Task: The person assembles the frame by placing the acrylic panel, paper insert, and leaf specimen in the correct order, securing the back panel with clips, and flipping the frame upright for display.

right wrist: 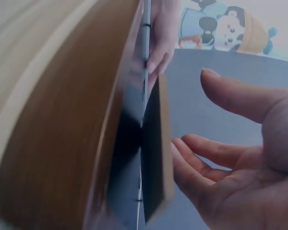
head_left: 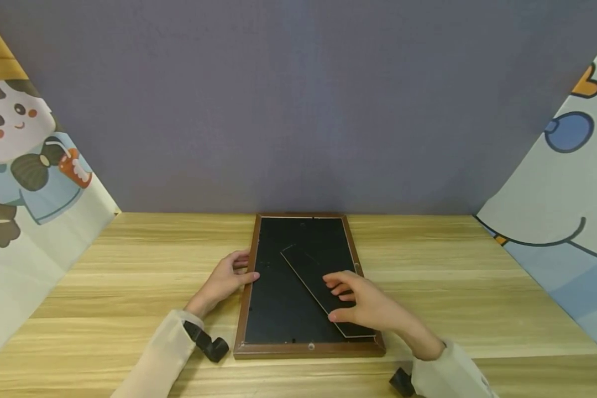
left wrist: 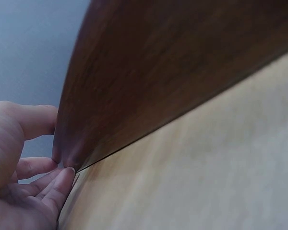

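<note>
A picture frame [head_left: 309, 350] with a brown wooden rim lies back side up on the table, showing its black backing board [head_left: 273, 309]. A flat black strip like an easel stand [head_left: 305, 270] slants across the board; from the side, in the right wrist view, the strip [right wrist: 156, 158] stands tilted a little off the backing. My left hand [head_left: 227, 281] holds the frame's left side, thumb over the rim and fingertips against the brown side wall [left wrist: 158, 72]. Over the strip is my right hand [head_left: 365, 303], fingers loosely bent, fingertips at its surface and thumb apart.
The wood-grain table [head_left: 144, 265] extends on both sides of the frame. A grey panel [head_left: 298, 110] rises behind it, close to the frame's far edge. Cartoon-printed walls [head_left: 45, 232] flank the table. A black wrist camera [head_left: 206, 341] sits on the left cuff.
</note>
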A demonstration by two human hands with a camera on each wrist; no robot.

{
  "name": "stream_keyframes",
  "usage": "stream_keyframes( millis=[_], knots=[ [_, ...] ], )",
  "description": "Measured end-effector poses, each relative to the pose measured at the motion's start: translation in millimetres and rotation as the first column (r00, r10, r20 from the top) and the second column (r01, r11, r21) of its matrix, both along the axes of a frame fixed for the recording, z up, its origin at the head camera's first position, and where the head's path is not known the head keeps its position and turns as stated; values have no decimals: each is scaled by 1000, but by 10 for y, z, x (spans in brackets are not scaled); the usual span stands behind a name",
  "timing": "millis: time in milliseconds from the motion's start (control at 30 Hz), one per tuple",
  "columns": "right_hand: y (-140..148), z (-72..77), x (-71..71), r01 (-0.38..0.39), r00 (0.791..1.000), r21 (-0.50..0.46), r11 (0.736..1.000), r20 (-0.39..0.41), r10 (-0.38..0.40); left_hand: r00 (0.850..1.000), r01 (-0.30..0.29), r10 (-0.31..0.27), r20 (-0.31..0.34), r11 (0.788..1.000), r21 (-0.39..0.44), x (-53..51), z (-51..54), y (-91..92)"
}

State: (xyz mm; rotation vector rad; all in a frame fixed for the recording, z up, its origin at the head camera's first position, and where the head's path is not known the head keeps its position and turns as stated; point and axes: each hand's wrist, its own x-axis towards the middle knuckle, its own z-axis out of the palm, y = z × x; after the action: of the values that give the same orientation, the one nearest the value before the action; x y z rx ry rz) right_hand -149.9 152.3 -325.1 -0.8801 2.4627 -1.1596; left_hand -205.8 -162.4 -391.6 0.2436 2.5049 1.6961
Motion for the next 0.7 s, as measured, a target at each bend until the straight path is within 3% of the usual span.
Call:
stream_keyframes(
  millis=[400, 700],
  knots=[
    [-312, -53, 56, -49, 999, 13, 999, 14, 49, 1000, 9, -9, -1, 1000, 14, -17, -32, 11],
    [-510, -160, 85, -75, 997, 88, 993, 9, 75, 1000, 4, -4, -2, 1000, 7, -23, -21, -4]
  ],
)
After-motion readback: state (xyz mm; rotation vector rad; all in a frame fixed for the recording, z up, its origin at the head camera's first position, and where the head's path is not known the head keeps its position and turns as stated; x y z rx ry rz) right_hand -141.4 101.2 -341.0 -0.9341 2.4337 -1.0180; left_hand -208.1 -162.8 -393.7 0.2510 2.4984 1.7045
